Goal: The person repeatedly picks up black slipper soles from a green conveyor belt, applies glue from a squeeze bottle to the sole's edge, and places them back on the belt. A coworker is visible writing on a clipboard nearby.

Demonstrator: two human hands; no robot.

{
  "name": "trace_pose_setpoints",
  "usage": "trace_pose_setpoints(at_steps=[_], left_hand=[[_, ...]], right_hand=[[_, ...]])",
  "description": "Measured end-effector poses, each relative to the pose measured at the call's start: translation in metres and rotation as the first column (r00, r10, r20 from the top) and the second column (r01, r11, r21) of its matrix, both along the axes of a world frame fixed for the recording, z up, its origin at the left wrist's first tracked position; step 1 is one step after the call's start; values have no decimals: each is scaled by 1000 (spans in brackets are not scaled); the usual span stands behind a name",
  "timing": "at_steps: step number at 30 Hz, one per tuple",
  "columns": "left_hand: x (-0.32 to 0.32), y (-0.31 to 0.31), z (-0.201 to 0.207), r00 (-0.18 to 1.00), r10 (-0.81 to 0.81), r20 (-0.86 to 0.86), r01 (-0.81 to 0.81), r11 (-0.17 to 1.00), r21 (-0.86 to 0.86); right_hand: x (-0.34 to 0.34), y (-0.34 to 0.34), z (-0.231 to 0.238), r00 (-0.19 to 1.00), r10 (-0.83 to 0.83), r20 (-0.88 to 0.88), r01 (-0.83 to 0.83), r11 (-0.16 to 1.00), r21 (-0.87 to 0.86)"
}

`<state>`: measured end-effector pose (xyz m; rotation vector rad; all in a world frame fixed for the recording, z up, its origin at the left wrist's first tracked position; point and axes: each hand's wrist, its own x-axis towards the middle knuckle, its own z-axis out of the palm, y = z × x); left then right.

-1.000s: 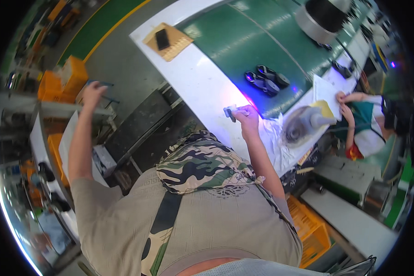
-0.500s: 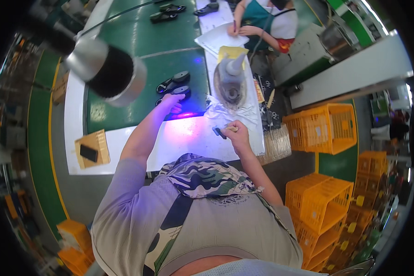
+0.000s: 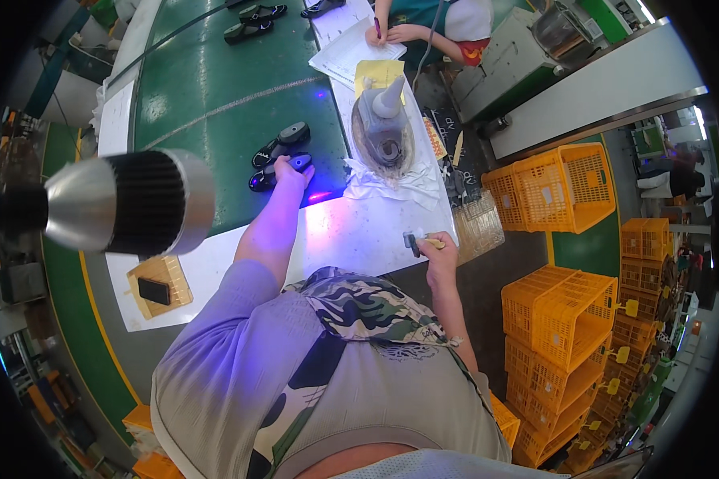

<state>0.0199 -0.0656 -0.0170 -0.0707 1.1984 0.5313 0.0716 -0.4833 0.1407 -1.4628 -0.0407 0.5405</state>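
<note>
My left hand (image 3: 295, 173) is closed around the nearer black shoe (image 3: 299, 162) at the front edge of the green belt; the shoe covers part of its fingers. Beside it, farther away, lies a matching black shoe (image 3: 273, 148) with a grey sole patch. My right hand (image 3: 442, 257) pinches the short wooden handle of a small brush (image 3: 412, 243) over the right front edge of the white table (image 3: 367, 227). The brush has a dark, wide head. Purple light falls on my left forearm and the tabletop.
A grey-white bottle (image 3: 387, 104) stands in a stained dish beside a crumpled white cloth (image 3: 407, 185). A silver-black cylinder (image 3: 148, 199) looms at left. Orange crates (image 3: 563, 319) are stacked at right. A phone (image 3: 153, 290) lies on cardboard. A co-worker's hand (image 3: 375, 36) holds a pen.
The view has shifted. My right hand has moved the brush rightward, away from the cloth. My left hand stays at the nearer shoe, its fingers now farther round the shoe's end.
</note>
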Motion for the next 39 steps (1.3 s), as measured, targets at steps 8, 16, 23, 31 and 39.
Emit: trace_pose_setpoints(at_steps=[8, 16, 23, 31, 39], left_hand=[[-140, -11, 10, 834, -439, 334, 268, 852, 450], [-199, -27, 176, 757, -533, 378, 59, 632, 773], [-209, -71, 228, 782, 59, -621, 596, -364, 716], [-220, -105, 278, 827, 412, -383, 560, -669, 489], [-216, -116, 284, 799, 425, -425, 594, -666, 452]], right_hand=[[18, 43, 18, 970, 242, 8, -242, 970, -33], [31, 130, 49, 890, 447, 91, -452, 890, 53], [-2, 230, 114, 745, 603, 285, -654, 744, 137], [-40, 281, 107, 610, 662, 436, -790, 550, 270], [-50, 266, 120, 588, 768, 254, -793, 487, 366]])
